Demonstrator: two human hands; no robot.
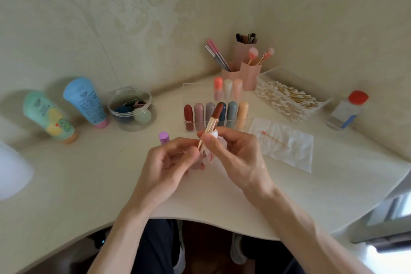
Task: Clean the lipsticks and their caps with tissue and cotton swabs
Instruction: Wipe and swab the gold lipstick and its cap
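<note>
An uncapped lipstick [214,121], brown-red tip exposed, tilts up above the worktop [89,184]. The left hand [169,162] grips its base; the right hand [235,151] pinches what looks like a tissue wad [214,134] against the gold tube. Squeezing too high could smear or snap the soft tip.

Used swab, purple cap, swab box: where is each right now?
used swab [274,139], head view, middle of its stick.
purple cap [164,135], head view, its flat top.
swab box [269,73], head view, back-left rim.
</note>
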